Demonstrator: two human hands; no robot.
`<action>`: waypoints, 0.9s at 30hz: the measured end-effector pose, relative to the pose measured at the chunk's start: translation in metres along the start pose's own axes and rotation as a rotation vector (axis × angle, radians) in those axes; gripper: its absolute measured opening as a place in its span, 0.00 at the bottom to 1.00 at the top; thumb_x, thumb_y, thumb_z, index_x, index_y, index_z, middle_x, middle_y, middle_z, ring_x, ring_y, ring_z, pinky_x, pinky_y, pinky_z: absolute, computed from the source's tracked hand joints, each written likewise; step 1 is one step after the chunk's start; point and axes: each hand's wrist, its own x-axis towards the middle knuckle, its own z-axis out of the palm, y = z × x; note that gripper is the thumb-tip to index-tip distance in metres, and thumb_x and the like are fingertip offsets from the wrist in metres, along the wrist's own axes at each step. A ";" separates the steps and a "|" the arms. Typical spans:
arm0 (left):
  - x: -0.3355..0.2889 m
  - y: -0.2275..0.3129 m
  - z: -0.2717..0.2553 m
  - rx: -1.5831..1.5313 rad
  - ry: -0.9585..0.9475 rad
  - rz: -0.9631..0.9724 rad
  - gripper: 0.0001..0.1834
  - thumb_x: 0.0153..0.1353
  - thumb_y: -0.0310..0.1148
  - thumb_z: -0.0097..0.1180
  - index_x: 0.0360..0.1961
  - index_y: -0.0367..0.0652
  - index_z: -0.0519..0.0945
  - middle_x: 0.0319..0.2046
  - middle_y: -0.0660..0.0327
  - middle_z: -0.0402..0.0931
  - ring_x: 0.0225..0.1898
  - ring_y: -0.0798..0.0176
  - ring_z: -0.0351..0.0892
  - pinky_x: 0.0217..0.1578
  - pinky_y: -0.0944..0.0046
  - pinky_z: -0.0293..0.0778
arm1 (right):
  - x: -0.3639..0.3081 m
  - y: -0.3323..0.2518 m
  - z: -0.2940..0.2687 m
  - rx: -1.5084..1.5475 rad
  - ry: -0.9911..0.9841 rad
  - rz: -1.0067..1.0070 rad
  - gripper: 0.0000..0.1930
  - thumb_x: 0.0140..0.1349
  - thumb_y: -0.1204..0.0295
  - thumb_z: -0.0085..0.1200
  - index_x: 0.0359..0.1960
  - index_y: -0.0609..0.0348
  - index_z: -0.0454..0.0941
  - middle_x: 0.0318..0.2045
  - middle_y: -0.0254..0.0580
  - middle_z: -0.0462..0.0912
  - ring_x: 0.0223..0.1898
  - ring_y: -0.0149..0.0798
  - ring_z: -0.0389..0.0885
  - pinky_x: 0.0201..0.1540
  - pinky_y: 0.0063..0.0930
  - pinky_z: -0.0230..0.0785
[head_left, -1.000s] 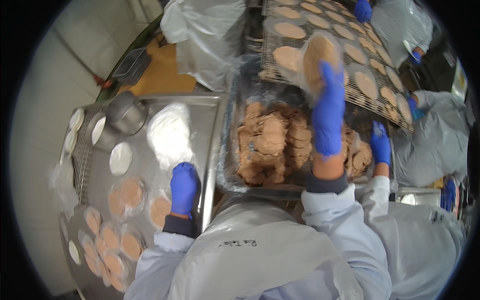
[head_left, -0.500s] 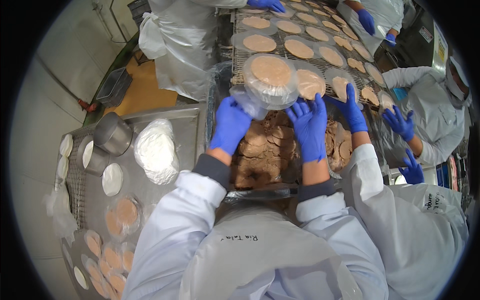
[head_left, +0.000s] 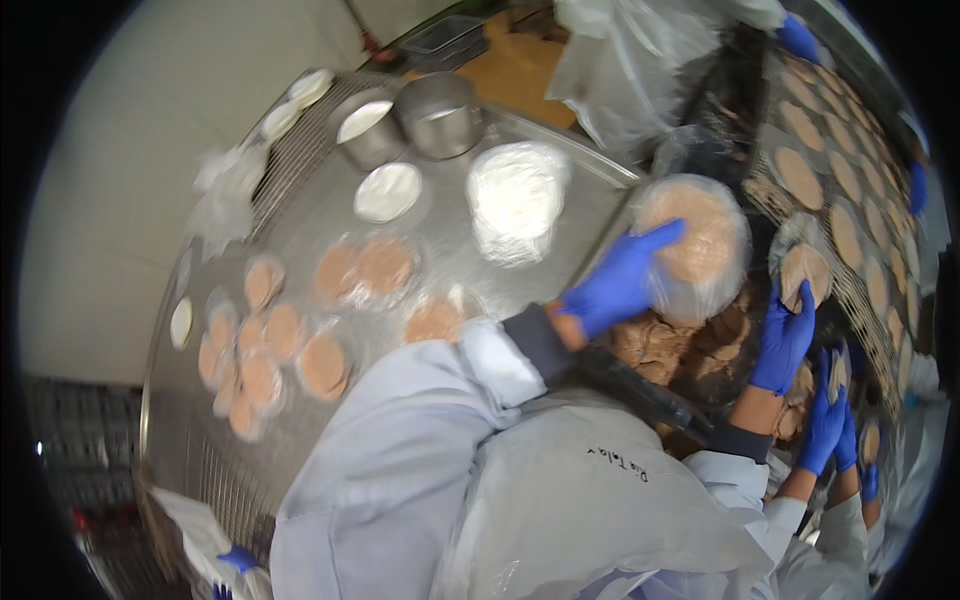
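Observation:
My blue-gloved left hand (head_left: 622, 278) is closed on the edge of a stack of flat, round pinkish-tan patties (head_left: 692, 232) with clear plastic film sheets. The stack is raised beside the steel table's edge, above crumbly brown ground meat (head_left: 655, 345). My right hand (head_left: 783, 345), gloved too, grips a single patty (head_left: 806, 275) with clear film behind it, close to the wire conveyor (head_left: 850, 300). Rows of similar patties lie on that conveyor. Motion blurs the picture somewhat.
On the steel table (head_left: 300, 220) lie several film-wrapped patties (head_left: 262, 380), a white film-covered bundle (head_left: 518, 203) and a white disc (head_left: 388, 192). Two metal containers (head_left: 440, 115) stand behind them. Co-workers' gloved hands (head_left: 822, 425) work close on my right.
My view has swung left, bringing more of the steel table in. The patty stack has come off the conveyor's near end with my left hand. My right hand, open before, now holds a patty.

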 end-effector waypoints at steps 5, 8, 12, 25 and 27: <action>-0.197 0.079 -0.075 -0.282 0.437 0.500 0.29 0.60 0.40 0.45 0.57 0.35 0.56 0.54 0.46 0.60 0.53 0.51 0.64 0.56 0.53 0.61 | 0.026 0.045 -0.052 0.170 0.116 0.277 0.16 0.59 0.79 0.42 0.49 0.70 0.64 0.50 0.52 0.69 0.50 0.47 0.69 0.53 0.40 0.66; -0.237 0.077 -0.102 0.607 0.839 0.722 0.25 0.61 0.33 0.43 0.57 0.35 0.56 0.55 0.49 0.60 0.54 0.54 0.64 0.53 0.59 0.62 | 0.025 0.063 -0.051 0.237 0.179 0.375 0.16 0.58 0.79 0.41 0.49 0.71 0.63 0.51 0.53 0.68 0.52 0.48 0.67 0.56 0.38 0.62; -0.123 0.044 -0.074 0.142 0.641 0.553 0.20 0.58 0.19 0.40 0.54 0.36 0.62 0.49 0.55 0.66 0.48 0.65 0.68 0.43 0.77 0.67 | -0.003 0.060 0.018 0.189 0.011 0.291 0.17 0.57 0.73 0.45 0.47 0.69 0.66 0.50 0.52 0.69 0.52 0.44 0.67 0.57 0.38 0.60; 0.149 -0.081 0.008 0.894 -0.058 0.314 0.21 0.60 0.30 0.46 0.54 0.33 0.62 0.49 0.54 0.67 0.50 0.61 0.67 0.52 0.67 0.64 | -0.002 -0.023 0.010 0.115 0.210 -0.086 0.23 0.59 0.68 0.46 0.56 0.58 0.58 0.53 0.45 0.65 0.54 0.44 0.66 0.54 0.41 0.62; 0.129 -0.086 0.023 0.255 0.082 0.012 0.20 0.60 0.28 0.45 0.53 0.33 0.63 0.50 0.52 0.66 0.52 0.61 0.66 0.53 0.67 0.64 | -0.008 -0.020 -0.009 0.121 0.183 -0.091 0.23 0.59 0.69 0.46 0.56 0.58 0.58 0.53 0.46 0.65 0.53 0.44 0.66 0.53 0.41 0.63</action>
